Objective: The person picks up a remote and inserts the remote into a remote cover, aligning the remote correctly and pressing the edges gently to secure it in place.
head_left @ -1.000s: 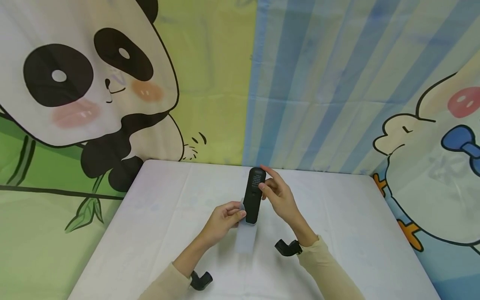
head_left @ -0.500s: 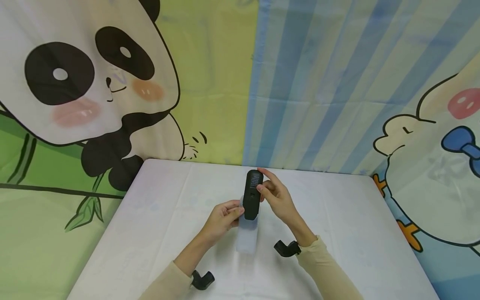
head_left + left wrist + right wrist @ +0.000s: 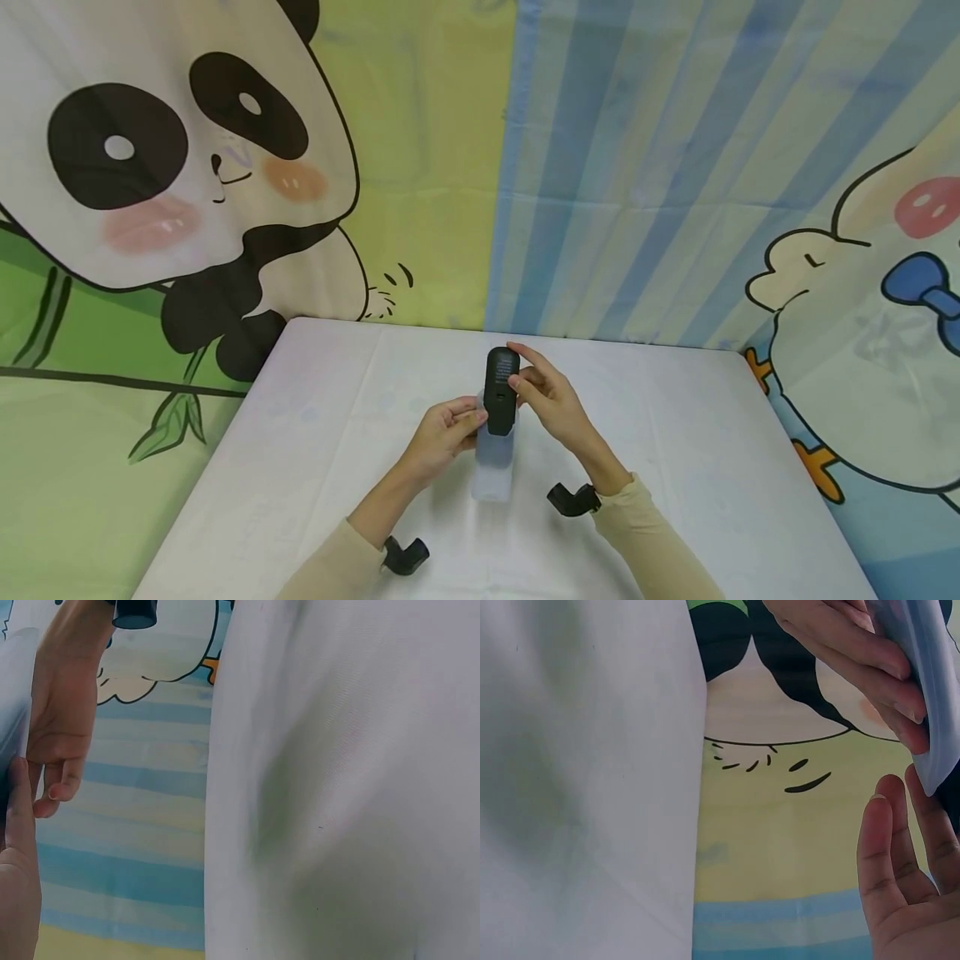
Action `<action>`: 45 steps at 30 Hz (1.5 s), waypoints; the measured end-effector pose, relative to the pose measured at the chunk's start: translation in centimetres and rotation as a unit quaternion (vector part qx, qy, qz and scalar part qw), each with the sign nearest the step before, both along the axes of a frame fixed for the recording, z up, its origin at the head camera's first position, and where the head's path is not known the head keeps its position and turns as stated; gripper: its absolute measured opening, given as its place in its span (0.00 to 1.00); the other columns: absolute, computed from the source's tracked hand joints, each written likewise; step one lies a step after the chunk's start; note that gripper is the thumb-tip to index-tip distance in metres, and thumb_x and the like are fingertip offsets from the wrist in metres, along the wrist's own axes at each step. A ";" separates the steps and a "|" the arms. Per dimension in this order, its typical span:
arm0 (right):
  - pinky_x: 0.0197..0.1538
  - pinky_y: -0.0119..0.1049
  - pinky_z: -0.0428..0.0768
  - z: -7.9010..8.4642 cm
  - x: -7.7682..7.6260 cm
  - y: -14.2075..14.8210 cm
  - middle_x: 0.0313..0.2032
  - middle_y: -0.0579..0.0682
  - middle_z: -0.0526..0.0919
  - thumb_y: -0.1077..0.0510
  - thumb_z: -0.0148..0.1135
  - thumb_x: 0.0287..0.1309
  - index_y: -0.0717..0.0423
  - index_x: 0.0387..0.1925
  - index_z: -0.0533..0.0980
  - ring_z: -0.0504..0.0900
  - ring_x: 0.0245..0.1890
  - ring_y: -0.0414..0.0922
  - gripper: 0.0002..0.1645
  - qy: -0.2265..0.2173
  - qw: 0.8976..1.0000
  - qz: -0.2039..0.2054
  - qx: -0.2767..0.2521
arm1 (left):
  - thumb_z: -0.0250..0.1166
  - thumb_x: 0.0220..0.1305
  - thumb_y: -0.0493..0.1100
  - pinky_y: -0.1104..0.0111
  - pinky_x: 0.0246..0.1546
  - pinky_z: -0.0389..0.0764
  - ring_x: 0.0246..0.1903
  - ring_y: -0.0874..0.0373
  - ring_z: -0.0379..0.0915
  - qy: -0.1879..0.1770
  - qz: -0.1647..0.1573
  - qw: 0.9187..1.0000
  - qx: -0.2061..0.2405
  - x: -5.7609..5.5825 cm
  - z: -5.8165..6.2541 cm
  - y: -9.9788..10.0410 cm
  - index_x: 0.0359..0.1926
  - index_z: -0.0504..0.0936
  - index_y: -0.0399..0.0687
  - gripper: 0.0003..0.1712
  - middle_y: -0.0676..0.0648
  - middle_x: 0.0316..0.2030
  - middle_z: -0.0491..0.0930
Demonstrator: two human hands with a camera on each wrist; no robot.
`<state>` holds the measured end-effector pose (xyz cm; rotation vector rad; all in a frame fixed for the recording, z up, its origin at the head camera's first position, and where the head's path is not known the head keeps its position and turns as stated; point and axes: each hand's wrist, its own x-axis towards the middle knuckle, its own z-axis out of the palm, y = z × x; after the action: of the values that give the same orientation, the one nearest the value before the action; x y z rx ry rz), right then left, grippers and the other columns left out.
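Observation:
A black remote control (image 3: 501,385), its back with small print facing up, stands partly inside a translucent whitish sleeve (image 3: 492,479) in the head view. The remote's lower part shows dimly through the sleeve. My left hand (image 3: 447,435) holds the sleeve near its mouth, with the thumb at the remote's left edge. On the other side, my right hand (image 3: 553,402) grips the remote's upper part between thumb and fingers, and the index finger reaches its top end. In the right wrist view the sleeve (image 3: 935,697) lies between both hands; the remote is mostly hidden there.
A white-covered table (image 3: 360,375) lies beneath the hands. Behind it hangs a cartoon-printed curtain (image 3: 420,167). Black wrist-camera mounts (image 3: 573,500) stick out from both wrists above the table.
The remote has slid down deeper into the sleeve and stands more upright. My right hand has moved down and slightly left with it; my left hand has barely moved.

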<state>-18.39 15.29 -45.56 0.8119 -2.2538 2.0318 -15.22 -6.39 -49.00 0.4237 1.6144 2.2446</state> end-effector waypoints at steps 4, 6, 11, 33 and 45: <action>0.38 0.37 0.81 0.3 0.2 -0.1 0.36 0.61 0.83 0.73 0.52 0.70 0.64 0.73 0.60 0.80 0.32 0.44 0.32 -0.007 1.000 0.003 -0.001 | 0.59 0.75 0.39 0.63 0.45 0.83 0.47 0.56 0.82 -0.001 0.001 1.000 0.000 -0.1 0.1 0.1 0.61 0.70 0.21 0.24 0.41 0.49 0.84; 0.38 0.37 0.81 0.7 0.5 -0.3 0.35 0.61 0.83 0.73 0.52 0.70 0.65 0.73 0.60 0.80 0.31 0.43 0.32 -0.006 1.000 0.000 0.001 | 0.59 0.75 0.39 0.63 0.45 0.83 0.47 0.56 0.82 -0.001 0.002 1.000 -0.001 -0.1 0.2 0.1 0.61 0.70 0.21 0.24 0.40 0.50 0.84; 0.37 0.41 0.80 1.9 1.2 -0.5 0.35 0.61 0.83 0.71 0.53 0.71 0.64 0.72 0.61 0.79 0.29 0.54 0.31 0.000 1.000 -0.003 0.010 | 0.59 0.75 0.39 0.62 0.45 0.83 0.47 0.56 0.82 0.002 0.005 1.000 -0.008 -0.3 0.4 0.2 0.61 0.71 0.22 0.24 0.39 0.50 0.83; 0.30 0.48 0.82 -1.0 2.4 0.9 0.32 0.64 0.80 0.64 0.51 0.75 0.65 0.46 0.76 0.77 0.28 0.66 0.09 -0.051 0.995 -0.040 0.077 | 0.56 0.77 0.39 0.55 0.55 0.77 0.57 0.46 0.76 0.120 0.101 0.976 -0.149 -0.3 1.0 0.0 0.61 0.73 0.33 0.18 0.38 0.55 0.80; 0.19 0.33 0.74 -2.7 2.7 0.5 0.23 0.54 0.82 0.34 0.39 0.76 0.68 0.38 0.80 0.78 0.19 0.45 0.42 -0.241 0.967 0.083 0.023 | 0.54 0.78 0.40 0.53 0.59 0.73 0.64 0.49 0.69 0.203 0.056 0.968 -0.139 -0.1 0.5 -0.1 0.63 0.71 0.43 0.17 0.43 0.63 0.74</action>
<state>-15.66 15.84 -48.29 0.5706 -2.5507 2.4902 -15.35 -6.52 -48.49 0.7687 2.1712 2.0563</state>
